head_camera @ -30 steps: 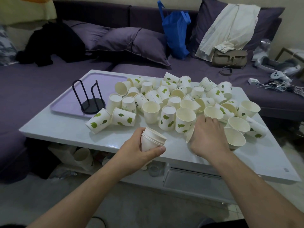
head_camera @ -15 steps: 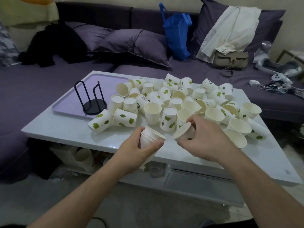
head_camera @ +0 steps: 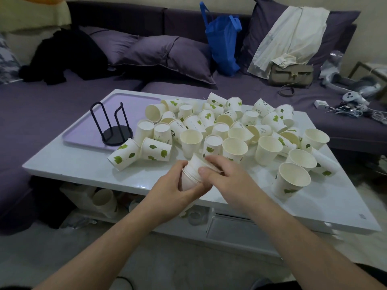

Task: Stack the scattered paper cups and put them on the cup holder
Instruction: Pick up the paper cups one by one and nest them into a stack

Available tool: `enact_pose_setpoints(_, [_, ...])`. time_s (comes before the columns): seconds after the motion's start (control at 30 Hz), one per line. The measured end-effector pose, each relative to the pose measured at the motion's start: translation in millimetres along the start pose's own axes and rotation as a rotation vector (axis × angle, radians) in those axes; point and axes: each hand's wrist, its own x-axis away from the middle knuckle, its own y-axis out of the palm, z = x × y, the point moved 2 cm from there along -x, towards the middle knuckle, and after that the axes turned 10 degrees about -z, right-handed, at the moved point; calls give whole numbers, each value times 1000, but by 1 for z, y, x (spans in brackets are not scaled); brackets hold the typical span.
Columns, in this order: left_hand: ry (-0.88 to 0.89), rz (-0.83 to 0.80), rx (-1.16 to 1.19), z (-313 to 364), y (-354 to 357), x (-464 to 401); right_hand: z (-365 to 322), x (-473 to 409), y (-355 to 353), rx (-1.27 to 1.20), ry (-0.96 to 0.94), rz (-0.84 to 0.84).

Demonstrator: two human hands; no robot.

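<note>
The left hand [head_camera: 178,191] grips a short stack of nested paper cups [head_camera: 189,177] over the near edge of the white worktop [head_camera: 83,164], fingers and thumb curled round the lower part of the stack. The stack tilts, with its open end towards 1 o'clock. The right hand [head_camera: 228,174] meets the stack from 3 o'clock; its thumb and fingertips are clamped on the top cup [head_camera: 198,161] at the stack's mouth, and that cup sits partly inside the stack.

The scattered cups [head_camera: 211,130] cover the middle and right of the worktop, from 10 o'clock to 3 o'clock of the hands. Some stand upright, some stand mouth down and others lie on their sides; many touch one another. Most carry green leaf prints.

The black wire cup holder [head_camera: 116,130] stands upright on a lilac tray [head_camera: 88,130] at the worktop's left far corner, at 10 o'clock of the hands. It holds no cups. Two cups on their sides lie just beside the tray's near right corner.

Beyond the worktop, at 12 o'clock, a purple sofa [head_camera: 52,101] carries cushions, a blue bag [head_camera: 224,45], a pale garment [head_camera: 289,34] and a grey handbag [head_camera: 291,75].
</note>
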Motion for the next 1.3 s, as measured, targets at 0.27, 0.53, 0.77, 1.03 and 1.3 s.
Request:
enact_pose_setpoints(0.27, [2, 26, -54, -2, -1, -2, -9, 11, -10, 129, 50, -78])
enact_pose_setpoints(0.53, [-62, 0, -55, 5, -1, 1, 4, 20, -95, 943, 540, 460])
enact_pose_setpoints(0.77, [-58, 3, -9, 8, 1, 1, 26, 19, -116, 761, 549, 454])
enact_pose_setpoints(1.03, [-58, -3, -5, 16, 0, 5, 66, 86, -186, 392, 925, 382])
enact_pose_setpoints(1.3, [-71, -26, -18, 16, 13, 3, 72, 73, -180, 449, 809, 434])
